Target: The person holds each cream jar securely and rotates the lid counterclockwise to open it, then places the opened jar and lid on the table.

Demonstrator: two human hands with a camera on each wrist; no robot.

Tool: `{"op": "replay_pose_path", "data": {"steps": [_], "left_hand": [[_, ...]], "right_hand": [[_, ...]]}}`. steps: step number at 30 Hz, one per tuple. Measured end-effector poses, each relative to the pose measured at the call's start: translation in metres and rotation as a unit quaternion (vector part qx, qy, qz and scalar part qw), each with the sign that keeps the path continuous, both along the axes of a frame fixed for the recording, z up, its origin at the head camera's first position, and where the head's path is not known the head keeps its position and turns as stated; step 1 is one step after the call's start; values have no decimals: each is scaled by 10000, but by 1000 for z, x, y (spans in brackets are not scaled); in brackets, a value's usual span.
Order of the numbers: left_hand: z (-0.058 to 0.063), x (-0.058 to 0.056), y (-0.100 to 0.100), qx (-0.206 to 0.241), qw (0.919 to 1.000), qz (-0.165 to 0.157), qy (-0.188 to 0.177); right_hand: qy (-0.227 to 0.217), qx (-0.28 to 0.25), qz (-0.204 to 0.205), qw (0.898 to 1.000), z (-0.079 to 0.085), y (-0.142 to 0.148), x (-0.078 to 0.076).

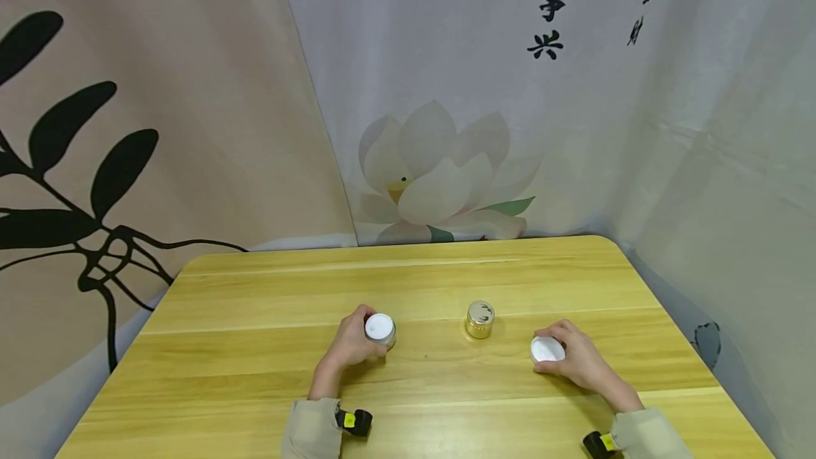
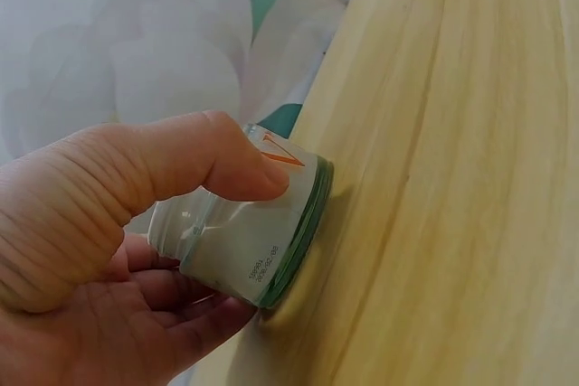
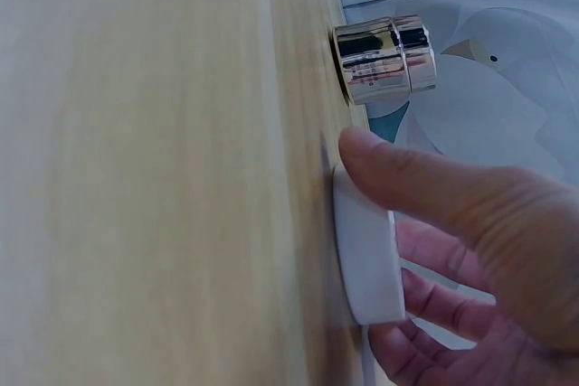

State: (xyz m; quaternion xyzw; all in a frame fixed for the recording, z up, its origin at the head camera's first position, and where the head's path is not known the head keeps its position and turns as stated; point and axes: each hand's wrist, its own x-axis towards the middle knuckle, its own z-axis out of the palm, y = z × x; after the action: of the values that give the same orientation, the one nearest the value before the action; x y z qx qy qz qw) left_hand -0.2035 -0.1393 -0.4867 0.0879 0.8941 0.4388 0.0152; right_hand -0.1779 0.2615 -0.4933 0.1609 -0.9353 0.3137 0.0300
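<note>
My left hand (image 1: 354, 338) grips a small glass jar (image 1: 380, 332) around its side, left of the table's middle. In the left wrist view, the jar (image 2: 258, 232) has a clear neck, a thick greenish base, an orange mark and small printed text. White shows at its top in the head view. On the right, my right hand (image 1: 576, 356) holds a round white lid (image 1: 547, 350) by its edge, low at the tabletop. The right wrist view shows the thumb on the near edge of this lid (image 3: 369, 255), with fingers behind it.
Between the hands, slightly farther back, stands a shiny gold jar (image 1: 479, 319) with a gold cap. The wooden table (image 1: 421, 409) ends at a printed curtain (image 1: 446, 55) with a lotus and dark characters.
</note>
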Motion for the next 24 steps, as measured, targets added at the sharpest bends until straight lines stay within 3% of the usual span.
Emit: {"op": "replay_pose_path", "data": {"steps": [17, 20, 24], "left_hand": [[-6, -4, 2, 72, 9999, -3, -156], [-2, -5, 4, 239, 9995, 68, 183], [9, -10, 15, 604, 9935, -27, 961]], "right_hand": [[23, 19, -16, 10000, -2, 0, 1], [41, 3, -14, 10000, -2, 0, 2], [78, -53, -15, 10000, -1, 0, 2]]}}
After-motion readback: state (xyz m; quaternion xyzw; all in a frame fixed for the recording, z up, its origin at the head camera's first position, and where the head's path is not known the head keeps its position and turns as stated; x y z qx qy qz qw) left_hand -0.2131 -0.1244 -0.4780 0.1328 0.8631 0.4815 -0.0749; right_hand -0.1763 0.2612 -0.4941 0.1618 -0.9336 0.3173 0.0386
